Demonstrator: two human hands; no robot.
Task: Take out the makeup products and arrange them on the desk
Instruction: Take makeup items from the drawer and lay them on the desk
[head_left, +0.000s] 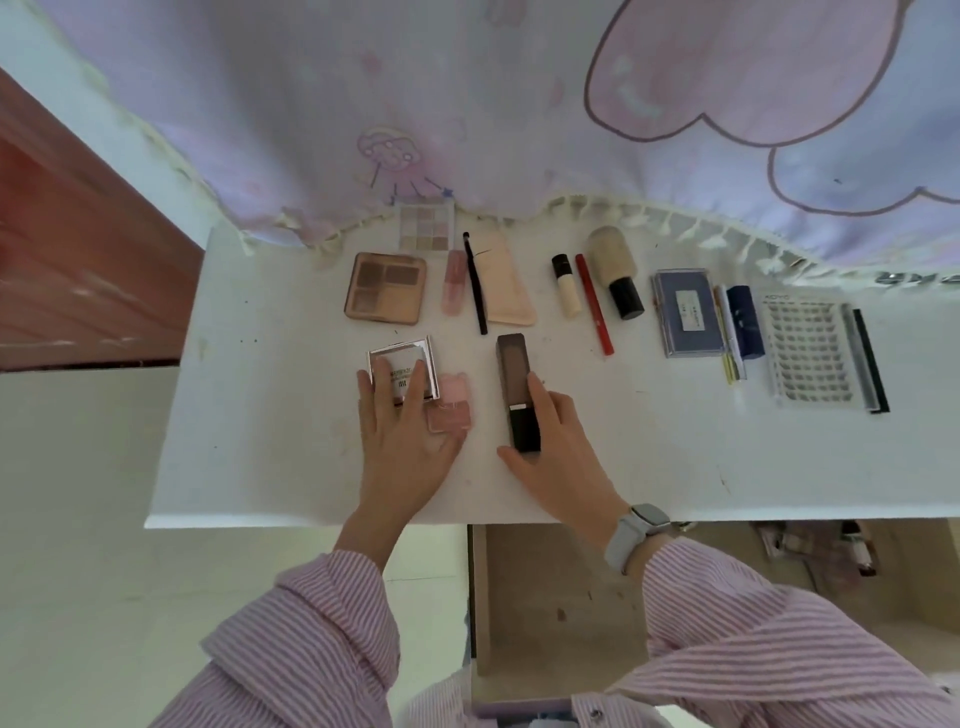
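Makeup lies in rows on the white desk (260, 415). My left hand (402, 441) rests flat with straight fingers on a square silver compact (402, 358) and partly covers a small pink blush case (452, 410). My right hand (550, 447) holds a long dark brown stick case (514, 384) between thumb and fingers, lying on the desk. Behind are a brown eyeshadow palette (385, 288), a pastel palette (426, 234), a pink gloss tube (453, 280), a black brush (475, 283), a peach case (504, 283), a red pencil (595, 306) and a foundation bottle (615, 270).
To the right lie a blue case (688, 312), pens, a navy tube (745, 322) and a lash tray (808, 353). A lilac fringed cloth (467, 104) hangs over the desk's back. Below the front edge is an open drawer (550, 597); more items show at its right (810, 551).
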